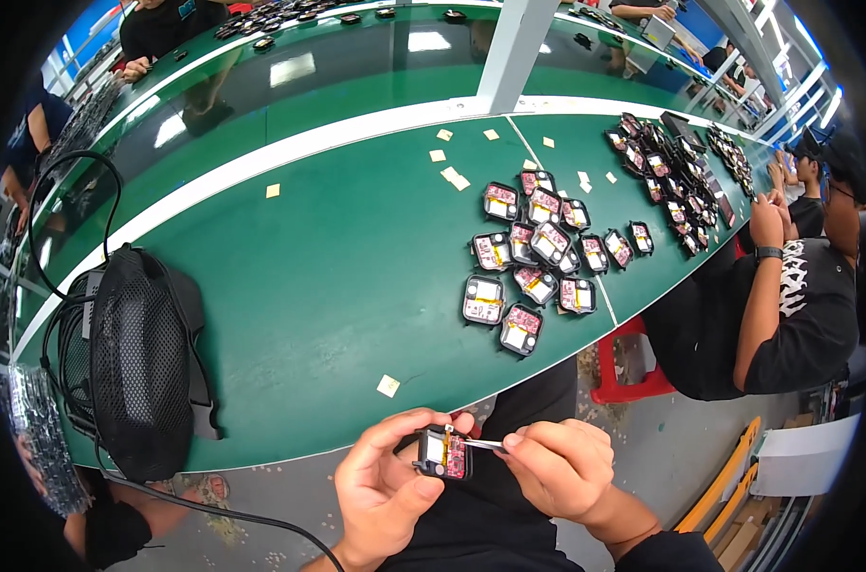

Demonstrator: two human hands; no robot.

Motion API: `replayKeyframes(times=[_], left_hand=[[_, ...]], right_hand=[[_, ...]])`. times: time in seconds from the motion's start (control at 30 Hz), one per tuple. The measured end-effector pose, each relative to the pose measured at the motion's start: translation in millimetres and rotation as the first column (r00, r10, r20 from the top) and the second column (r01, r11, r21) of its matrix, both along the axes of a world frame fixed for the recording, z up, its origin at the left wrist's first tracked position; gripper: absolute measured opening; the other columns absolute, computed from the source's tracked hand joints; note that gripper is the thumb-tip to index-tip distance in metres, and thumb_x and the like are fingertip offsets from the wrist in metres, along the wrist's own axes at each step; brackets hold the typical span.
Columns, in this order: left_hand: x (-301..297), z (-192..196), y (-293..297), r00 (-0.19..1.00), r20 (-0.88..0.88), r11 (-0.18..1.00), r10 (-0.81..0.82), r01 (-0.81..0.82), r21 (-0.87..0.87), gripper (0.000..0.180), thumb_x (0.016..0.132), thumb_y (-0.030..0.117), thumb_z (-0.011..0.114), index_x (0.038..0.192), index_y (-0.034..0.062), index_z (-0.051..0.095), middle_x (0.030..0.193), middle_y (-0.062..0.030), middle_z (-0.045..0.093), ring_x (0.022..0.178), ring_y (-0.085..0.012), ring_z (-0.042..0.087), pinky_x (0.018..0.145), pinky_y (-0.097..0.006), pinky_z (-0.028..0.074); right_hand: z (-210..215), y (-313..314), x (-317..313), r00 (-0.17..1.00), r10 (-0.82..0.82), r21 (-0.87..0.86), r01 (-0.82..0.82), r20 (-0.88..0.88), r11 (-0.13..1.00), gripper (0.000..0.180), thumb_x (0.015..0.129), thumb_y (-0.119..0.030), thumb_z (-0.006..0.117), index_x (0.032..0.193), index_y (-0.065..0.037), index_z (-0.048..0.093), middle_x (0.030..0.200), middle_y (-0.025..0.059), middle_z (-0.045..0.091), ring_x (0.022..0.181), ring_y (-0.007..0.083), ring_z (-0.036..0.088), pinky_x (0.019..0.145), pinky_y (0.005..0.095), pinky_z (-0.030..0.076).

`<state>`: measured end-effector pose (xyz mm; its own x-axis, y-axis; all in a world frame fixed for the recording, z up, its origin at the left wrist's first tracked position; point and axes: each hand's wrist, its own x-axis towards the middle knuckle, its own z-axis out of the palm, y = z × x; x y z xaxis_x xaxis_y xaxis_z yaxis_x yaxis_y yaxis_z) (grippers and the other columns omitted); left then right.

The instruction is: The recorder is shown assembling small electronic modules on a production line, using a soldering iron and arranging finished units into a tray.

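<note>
Unreadable white lettering (793, 278) on shirt (816, 341)

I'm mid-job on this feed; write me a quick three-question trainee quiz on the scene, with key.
1. What does the right hand hold?
2. True or false: the black mesh bag is right of the clustered devices.
3. The open device in the left hand shows a circuit board coloured: A blue, B red, C green.

Key: 1. A slim metal tool, apparently tweezers. 2. False; it is left of them. 3. B.

Black mesh bag (139, 372) at nine o'clock, grey metal post (517, 57) at one, red plastic stool (635, 389) at four
</note>
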<state>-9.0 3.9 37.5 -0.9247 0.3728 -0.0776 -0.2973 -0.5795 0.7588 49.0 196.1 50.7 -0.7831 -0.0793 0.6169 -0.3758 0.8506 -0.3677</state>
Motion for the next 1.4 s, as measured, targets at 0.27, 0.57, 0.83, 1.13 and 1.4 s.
replayKeyframes(times=[0.27,0.57,0.83,1.13,1.4], left_hand=[[0.8,-13.9,-7.0,0.991,-0.085,0.985,-0.108,0.118,0.124,0.056,0.095,0.004,0.078,0.143,-0.0083,0.051,0.142,-0.0254,0.059,0.137,-0.0429,0.058,0.116,-0.053,0.05],[0.7,-14.3,-6.9,0.987,-0.088,0.984,-0.131,0.14,0.106,0.054,0.096,0.001,0.076,0.143,-0.0081,0.052,0.144,-0.0253,0.057,0.137,-0.0414,0.058,0.113,-0.05,0.052],[-0.2,-16.1,-8.3,0.989,-0.101,0.989,-0.105,0.114,0.094,0.054,0.096,0.001,0.076,0.144,-0.0075,0.052,0.144,-0.0255,0.057,0.136,-0.0407,0.059,0.111,-0.049,0.054],[1.4,-16.7,-7.4,0.989,-0.104,0.991,-0.105,0.113,0.071,0.052,0.096,0.0,0.075,0.144,-0.0062,0.054,0.147,-0.0239,0.053,0.137,-0.0401,0.059,0.11,-0.046,0.055],[6.2,-8.4,-2.4,0.999,0.019,0.999,-0.047,0.047,-0.007,0.062,0.091,0.018,0.085,0.139,-0.0074,0.056,0.138,-0.0252,0.061,0.127,-0.0437,0.065,0.112,-0.054,0.053]], right_hand=[[-11.3,-2.0,-3.1,0.997,0.014,0.036,-0.011,-0.08,0.999,0.031,0.073,0.001,0.081,0.104,-0.001,0.079,0.091,0.0071,0.072,0.056,0.0129,0.056,0.046,0.0259,0.042],[-6.8,-4.8,-6.1,1.0,0.0,-0.12,0.001,0.008,0.993,0.033,0.071,-0.002,0.091,0.1,-0.002,0.075,0.087,0.0094,0.072,0.057,0.019,0.064,0.05,0.0283,0.048],[-2.6,-6.8,-9.0,0.992,0.021,-0.307,0.019,0.126,0.952,0.023,0.077,-0.005,0.09,0.094,-0.005,0.076,0.082,0.0081,0.072,0.062,0.0196,0.068,0.053,0.0294,0.052],[-11.1,-8.2,-6.4,0.999,-0.026,-0.149,0.031,0.03,0.988,0.031,0.072,-0.001,0.09,0.099,-0.003,0.076,0.088,0.0078,0.071,0.06,0.0186,0.064,0.052,0.0291,0.049],[-15.0,-9.8,-6.1,0.999,-0.031,-0.102,0.03,-0.012,0.994,0.029,0.073,0.0,0.089,0.099,-0.003,0.078,0.089,0.007,0.072,0.06,0.0163,0.063,0.05,0.0284,0.046]])
